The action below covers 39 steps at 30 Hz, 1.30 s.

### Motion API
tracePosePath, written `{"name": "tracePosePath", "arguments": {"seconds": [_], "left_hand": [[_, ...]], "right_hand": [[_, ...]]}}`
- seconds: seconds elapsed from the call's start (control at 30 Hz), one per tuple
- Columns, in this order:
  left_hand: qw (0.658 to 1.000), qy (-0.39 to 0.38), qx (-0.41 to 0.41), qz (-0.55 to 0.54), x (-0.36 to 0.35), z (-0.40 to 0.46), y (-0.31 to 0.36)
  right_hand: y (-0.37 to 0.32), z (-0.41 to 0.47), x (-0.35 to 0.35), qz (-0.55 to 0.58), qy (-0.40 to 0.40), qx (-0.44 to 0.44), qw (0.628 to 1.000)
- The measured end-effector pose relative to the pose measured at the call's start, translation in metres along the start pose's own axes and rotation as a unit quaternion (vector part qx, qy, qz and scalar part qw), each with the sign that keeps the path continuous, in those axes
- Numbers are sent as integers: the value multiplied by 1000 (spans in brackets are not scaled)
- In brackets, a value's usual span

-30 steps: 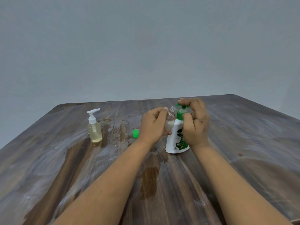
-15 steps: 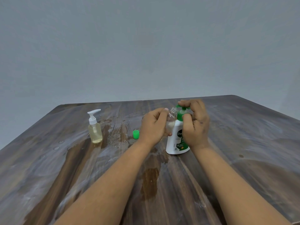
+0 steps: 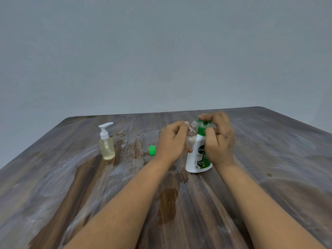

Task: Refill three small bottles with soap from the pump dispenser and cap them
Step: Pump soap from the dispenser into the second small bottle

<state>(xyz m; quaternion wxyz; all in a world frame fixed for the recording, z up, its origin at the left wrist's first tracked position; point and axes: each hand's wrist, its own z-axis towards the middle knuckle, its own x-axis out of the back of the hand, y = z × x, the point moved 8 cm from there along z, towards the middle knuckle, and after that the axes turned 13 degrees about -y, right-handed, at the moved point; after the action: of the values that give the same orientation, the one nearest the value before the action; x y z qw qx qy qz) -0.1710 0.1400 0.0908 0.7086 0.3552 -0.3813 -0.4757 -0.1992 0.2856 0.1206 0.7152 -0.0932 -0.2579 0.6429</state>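
Head view is showing the left hand (image 3: pixel 172 141) curling round a small clear bottle (image 3: pixel 191 134), tilting its open neck toward the green nozzle. Touching it on the right, the right hand (image 3: pixel 218 139) is wrapping the dispenser (image 3: pixel 196 159), fingers lying over the pump head. Its white label is reading "Det", partly hidden, and "99.99%". Just left of the left hand a green cap (image 3: pixel 152 150) is lying on the table (image 3: pixel 269 177); farther left a pump bottle (image 3: pixel 106 142) is standing.

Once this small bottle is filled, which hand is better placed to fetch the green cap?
Probably right: the left hand grips the small bottle, so freeing the right hand from the dispenser lets it fetch the green cap.
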Motion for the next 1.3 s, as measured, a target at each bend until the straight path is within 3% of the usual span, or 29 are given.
{"name": "tracePosePath", "arguments": {"seconds": [1.3], "left_hand": [[1000, -2, -4, 11, -1, 4, -9]], "right_hand": [[-2, 0, -1, 12, 3, 17, 1000]]}}
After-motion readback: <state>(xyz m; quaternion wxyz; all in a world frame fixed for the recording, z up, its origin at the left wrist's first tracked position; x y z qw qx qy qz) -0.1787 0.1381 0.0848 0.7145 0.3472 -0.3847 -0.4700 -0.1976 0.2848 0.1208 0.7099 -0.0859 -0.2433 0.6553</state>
